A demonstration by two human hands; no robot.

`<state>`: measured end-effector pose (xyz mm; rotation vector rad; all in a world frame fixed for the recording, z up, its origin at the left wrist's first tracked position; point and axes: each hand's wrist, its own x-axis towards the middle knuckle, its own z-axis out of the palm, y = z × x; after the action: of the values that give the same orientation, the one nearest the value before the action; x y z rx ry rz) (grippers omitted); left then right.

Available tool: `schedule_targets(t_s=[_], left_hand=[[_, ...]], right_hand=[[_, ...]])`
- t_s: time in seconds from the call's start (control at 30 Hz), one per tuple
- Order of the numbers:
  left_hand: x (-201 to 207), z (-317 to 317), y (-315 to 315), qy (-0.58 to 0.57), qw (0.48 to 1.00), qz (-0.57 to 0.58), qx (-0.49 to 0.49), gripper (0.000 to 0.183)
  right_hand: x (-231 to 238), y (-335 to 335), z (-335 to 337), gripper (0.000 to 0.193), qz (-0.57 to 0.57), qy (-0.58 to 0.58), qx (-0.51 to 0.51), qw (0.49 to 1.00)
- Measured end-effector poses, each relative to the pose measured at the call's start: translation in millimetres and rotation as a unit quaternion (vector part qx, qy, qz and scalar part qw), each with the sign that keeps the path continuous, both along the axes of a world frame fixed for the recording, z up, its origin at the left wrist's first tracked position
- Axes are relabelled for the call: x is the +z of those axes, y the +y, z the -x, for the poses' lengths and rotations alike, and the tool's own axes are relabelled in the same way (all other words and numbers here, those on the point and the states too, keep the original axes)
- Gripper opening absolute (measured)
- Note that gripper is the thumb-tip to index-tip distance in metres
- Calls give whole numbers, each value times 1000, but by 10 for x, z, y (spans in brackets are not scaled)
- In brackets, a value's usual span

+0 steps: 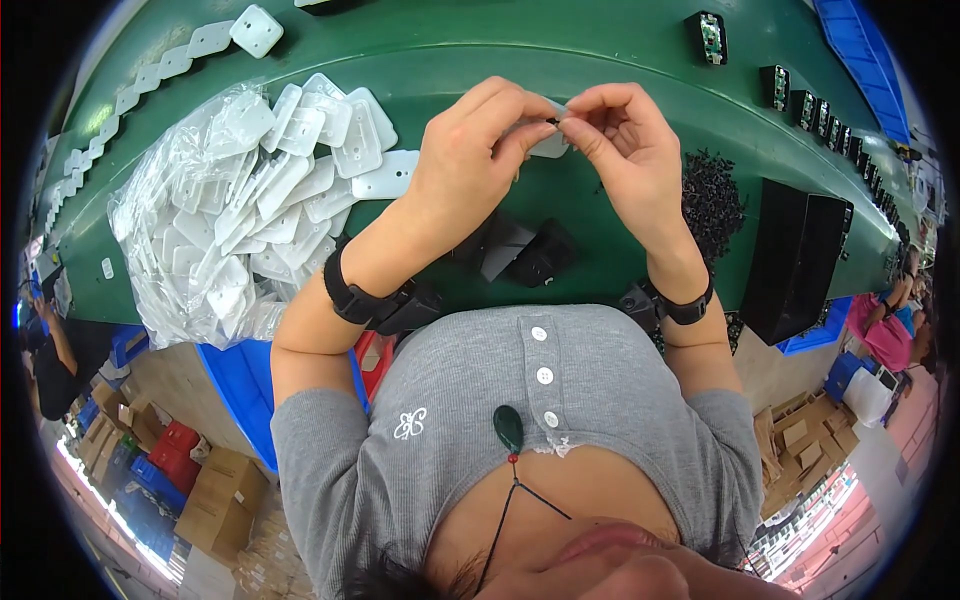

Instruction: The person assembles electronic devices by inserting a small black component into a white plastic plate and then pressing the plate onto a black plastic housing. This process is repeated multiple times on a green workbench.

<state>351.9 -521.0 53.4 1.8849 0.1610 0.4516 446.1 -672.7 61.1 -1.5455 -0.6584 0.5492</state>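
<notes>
We see 1 small black piece (553, 121) between the fingertips of the 2 hands, above the middle of the table. The left hand (490, 130) has its thumb and forefinger narrow, pinched on this piece. The right hand (625, 135) has also its thumb and forefinger narrow at the same place; we cannot tell which item it grips. Just behind the fingers is 1 white plate (550, 146), partly hidden.

Below the hands, nearer to the chest, we find at least 2 black parts (545, 255). At the left is 1 pile of white plates (300, 130), overlapping too much for counting, partly inside 1 clear bag (135, 215). Beyond it, a curved line of plates (257, 32) has at least 7.

At the right, near the right wrist, we see 1 heap of tiny dark parts (712, 205), then 1 black box (778, 260) close to the near edge. Farther, we count at least 6 black housings (708, 38) in a row, before 1 blue tray (865, 60) along the far-right edge.

The green table (600, 30) gives the hands wide room forward; toward the chest the room is narrower.
</notes>
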Motion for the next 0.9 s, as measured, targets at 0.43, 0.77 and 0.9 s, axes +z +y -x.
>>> schedule_targets(t_s=[0.43,0.77,0.9], left_hand=[[-140,70,-89,-11,979,202,8,35],[-115,101,-103,-17,962,270,17,25],[-157,101,-113,-31,970,237,35,23]], right_hand=[[-43,92,119,17,-28,-89,-62,994],[-63,113,228,18,8,-155,-69,985],[-65,167,279,19,15,-218,-85,972]])
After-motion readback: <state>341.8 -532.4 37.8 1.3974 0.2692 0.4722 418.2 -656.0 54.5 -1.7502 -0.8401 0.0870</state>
